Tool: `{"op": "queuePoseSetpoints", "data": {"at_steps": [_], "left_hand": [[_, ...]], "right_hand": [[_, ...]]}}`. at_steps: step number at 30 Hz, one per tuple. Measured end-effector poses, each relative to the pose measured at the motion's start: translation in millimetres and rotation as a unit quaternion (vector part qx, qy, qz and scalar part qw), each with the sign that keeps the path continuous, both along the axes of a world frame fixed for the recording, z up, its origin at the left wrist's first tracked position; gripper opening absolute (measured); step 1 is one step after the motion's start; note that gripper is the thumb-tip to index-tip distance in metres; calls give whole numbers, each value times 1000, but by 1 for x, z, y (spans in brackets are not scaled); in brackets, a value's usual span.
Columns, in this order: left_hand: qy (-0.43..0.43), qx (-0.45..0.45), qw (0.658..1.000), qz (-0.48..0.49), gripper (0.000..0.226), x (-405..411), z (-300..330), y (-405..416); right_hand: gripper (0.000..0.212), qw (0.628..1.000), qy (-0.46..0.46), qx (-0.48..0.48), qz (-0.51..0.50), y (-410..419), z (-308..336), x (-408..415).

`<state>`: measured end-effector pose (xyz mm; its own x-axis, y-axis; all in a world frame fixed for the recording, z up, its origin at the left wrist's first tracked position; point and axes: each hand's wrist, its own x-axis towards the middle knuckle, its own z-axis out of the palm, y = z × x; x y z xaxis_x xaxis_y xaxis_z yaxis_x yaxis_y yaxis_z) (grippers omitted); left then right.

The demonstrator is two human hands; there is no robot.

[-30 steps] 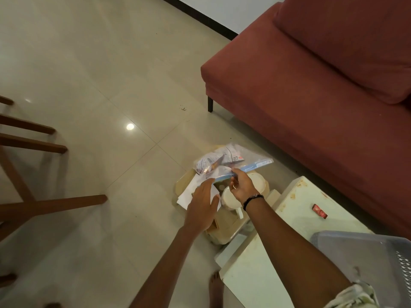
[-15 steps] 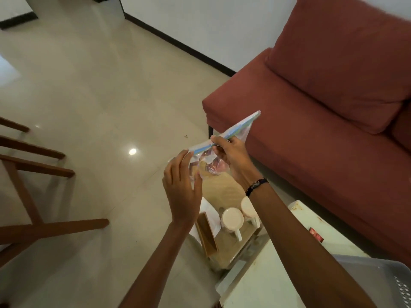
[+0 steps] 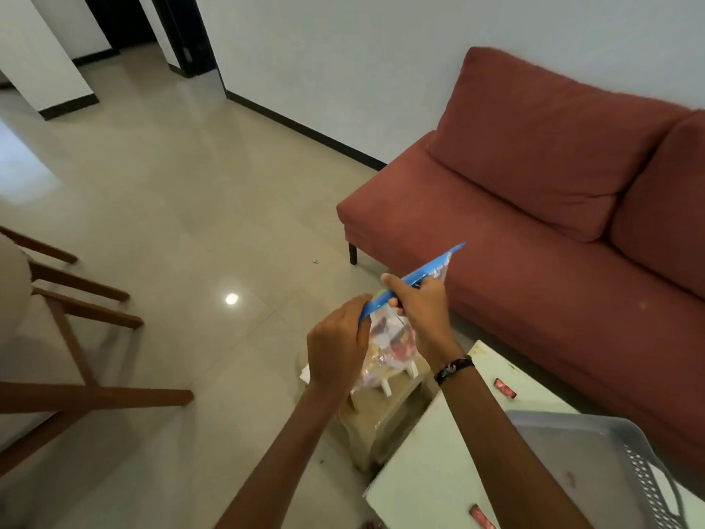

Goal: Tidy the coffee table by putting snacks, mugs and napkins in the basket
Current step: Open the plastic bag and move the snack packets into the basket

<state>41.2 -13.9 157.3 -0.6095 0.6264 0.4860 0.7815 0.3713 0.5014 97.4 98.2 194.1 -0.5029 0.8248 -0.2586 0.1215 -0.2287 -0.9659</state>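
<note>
A clear plastic bag of snacks (image 3: 389,345) with a blue zip strip hangs in the air in front of me. My left hand (image 3: 337,349) pinches the strip's near end and my right hand (image 3: 417,307) grips it further along. Below the bag a cardboard box (image 3: 385,414) stands on the floor, with white mug handles (image 3: 386,387) showing under the bag. The pale coffee table (image 3: 431,463) is at lower right with small red snack packets (image 3: 505,388) on it. A grey plastic basket (image 3: 595,452) sits on the table's right side.
A red sofa (image 3: 534,238) runs along the wall on the right, close behind the table. Wooden chair legs (image 3: 76,391) stand at the left. Glossy tiled floor (image 3: 171,223) stretches between them toward a doorway at upper left.
Both hands lifted the snack bag up out of the cardboard box and now hold it by its blue strip. The camera view tilted upward, showing more wall and sofa.
</note>
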Motion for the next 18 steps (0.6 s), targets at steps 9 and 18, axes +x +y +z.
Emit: {"op": "queuePoseSetpoints", "data": {"at_steps": [9, 18], "left_hand": [[-499, -68, 861, -65, 25, 159, 31, -19], [-539, -107, 830, -92, 24, 314, 7, -33]], "right_hand": [[16, 997, -41, -65, 17, -26, -10, 171], [9, 995, -37, -90, 0, -54, -19, 343]]}}
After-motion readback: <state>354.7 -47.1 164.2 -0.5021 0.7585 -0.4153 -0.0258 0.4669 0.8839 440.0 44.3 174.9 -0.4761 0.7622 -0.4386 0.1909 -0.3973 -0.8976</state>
